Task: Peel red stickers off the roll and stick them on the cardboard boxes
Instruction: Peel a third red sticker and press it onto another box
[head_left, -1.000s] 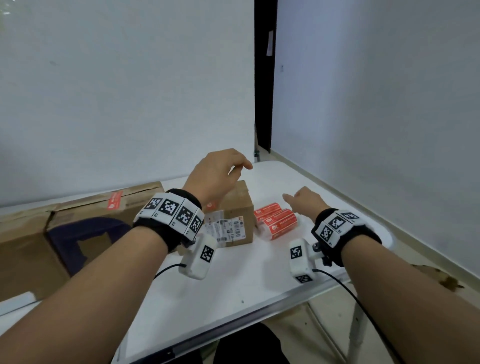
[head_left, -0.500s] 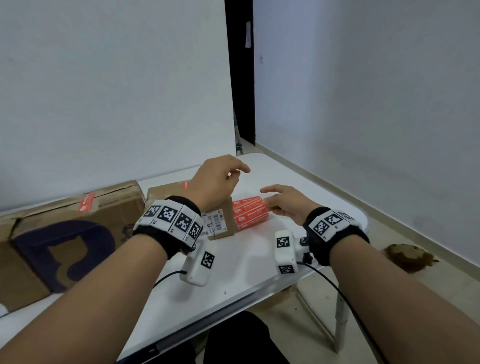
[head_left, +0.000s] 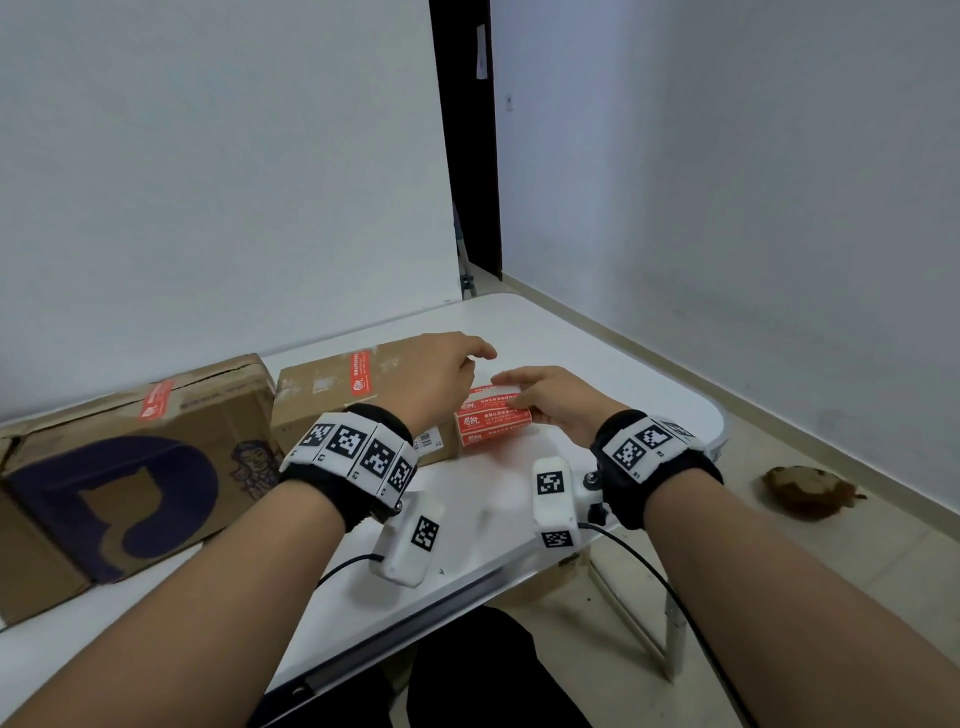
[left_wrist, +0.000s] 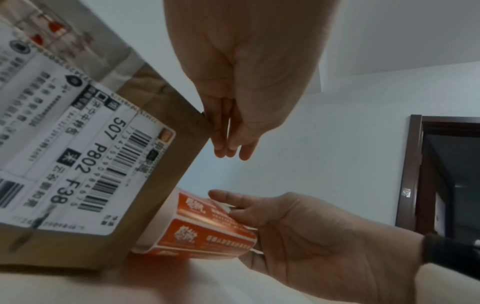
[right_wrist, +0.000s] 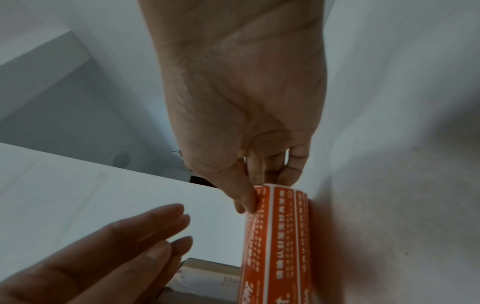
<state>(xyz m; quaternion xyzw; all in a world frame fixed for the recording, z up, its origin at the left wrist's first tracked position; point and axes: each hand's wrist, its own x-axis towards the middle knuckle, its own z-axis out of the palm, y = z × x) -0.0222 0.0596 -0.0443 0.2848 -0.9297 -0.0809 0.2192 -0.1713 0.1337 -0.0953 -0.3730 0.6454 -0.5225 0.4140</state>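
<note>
The roll of red stickers (head_left: 491, 423) lies sideways right against the small cardboard box (head_left: 311, 387), low over the white table (head_left: 571, 343). My right hand (head_left: 540, 397) grips the roll's right end, thumb on its red face (right_wrist: 275, 236) and fingers behind it. My left hand (head_left: 457, 358) hovers just above and left of the roll (left_wrist: 205, 226), fingers straight and together, holding nothing. The small box carries a red sticker (head_left: 359, 373) on top and a white shipping label (left_wrist: 78, 154) on its front. The large box (head_left: 130, 478) also has a red sticker (head_left: 156, 400).
The large box with a dark blue print fills the table's left side. The table's right edge (head_left: 717, 415) is close to my right wrist, with a brown object (head_left: 805, 491) on the floor beyond. White walls stand behind and to the right, with a dark doorway (head_left: 465, 156) between them.
My right hand went from beside the roll to gripping its end. My left hand moved off the small box's top to just above the roll. The camera swung right.
</note>
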